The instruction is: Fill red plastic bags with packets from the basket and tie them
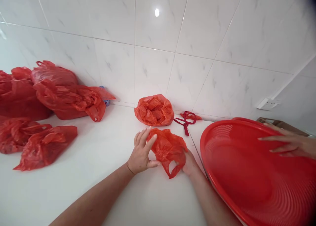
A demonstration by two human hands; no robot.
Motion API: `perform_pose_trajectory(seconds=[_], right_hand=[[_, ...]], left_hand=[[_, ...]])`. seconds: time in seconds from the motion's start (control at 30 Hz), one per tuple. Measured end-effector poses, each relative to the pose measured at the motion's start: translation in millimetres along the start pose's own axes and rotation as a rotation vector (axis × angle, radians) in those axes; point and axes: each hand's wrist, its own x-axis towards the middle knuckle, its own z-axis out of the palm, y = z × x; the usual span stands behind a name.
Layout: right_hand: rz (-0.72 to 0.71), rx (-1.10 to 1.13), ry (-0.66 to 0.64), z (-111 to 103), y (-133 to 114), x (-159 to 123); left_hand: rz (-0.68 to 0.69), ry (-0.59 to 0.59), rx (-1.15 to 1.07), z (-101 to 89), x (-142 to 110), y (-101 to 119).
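Note:
A crumpled red plastic bag lies on the white counter between my two hands. My left hand pinches its left edge, thumb and forefinger closed on the plastic, the other fingers spread. My right hand is mostly hidden behind the bag and grips its right side near a handle loop. Behind it, against the wall, sits a tied red bag with something inside.
Several filled red bags are heaped at the left. A red string lies by the wall. A large red perforated basin stands at the right, with another person's hand resting on its rim. A wall socket is above it.

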Motion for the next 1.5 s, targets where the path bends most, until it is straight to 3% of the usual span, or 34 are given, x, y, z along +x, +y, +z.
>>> perform_pose_trajectory(seconds=[0.17, 0.27, 0.37, 0.47, 0.53, 0.6, 0.77, 0.87, 0.97, 1.07, 1.13, 1.2, 1.27, 1.33, 1.43, 1.5], right_hand=[[-0.009, -0.019, -0.065, 6, -10, -5], [0.004, -0.085, -0.023, 5, -10, -5], [-0.003, -0.131, -0.052, 4, -7, -4], [0.002, -0.142, -0.071, -1, -7, -5], [0.022, -0.137, -0.101, -7, -9, -4], [0.027, -0.149, -0.090, -15, -11, -1], [-0.028, -0.306, 0.246, -39, -12, 14], [-0.046, -0.389, 0.380, -44, -13, 16], [-0.250, -0.611, 0.540, -32, -19, 8], [-0.728, -0.999, 0.621, -6, -23, -7], [-0.960, -1.146, 0.498, 14, -21, -17], [-1.036, -1.183, 0.296, 31, -15, -22], [-1.009, -1.193, 0.152, 40, -7, -21], [-0.901, -1.202, 0.107, 39, 1, -15], [-0.651, -1.240, 0.143, 25, 6, -2], [-0.557, -1.174, 0.188, 13, 7, 5]], left_hand=[[-0.230, -0.041, 0.079, -4.6, -2, 6], [-0.241, -0.033, 0.112, -6.9, -2, 10], [-0.191, -0.162, 0.060, -3.3, 0, 15], [-0.333, -0.332, -0.047, 2.1, 0, 13], [-0.452, -0.383, -0.115, 2.6, -1, 5], [-0.583, -0.342, -0.214, -0.4, -2, -7], [-1.072, 0.021, -0.579, -12.7, 3, -25], [-1.194, 0.111, -0.740, -13.8, 8, -21], [-1.203, 0.121, -0.853, -9.9, 9, -14], [-1.188, 0.133, -0.876, -5.9, 8, -9], [-1.175, 0.148, -0.912, -4.9, 8, -8], [-1.155, 0.144, -0.995, -5.6, 8, -6], [-1.121, 0.107, -1.120, -7.3, 10, -3], [-1.101, 0.060, -1.276, -9.1, 11, 0], [-1.124, 0.049, -1.531, -11.4, 12, 3], [-1.162, 0.079, -1.655, -13.4, 13, 0]])
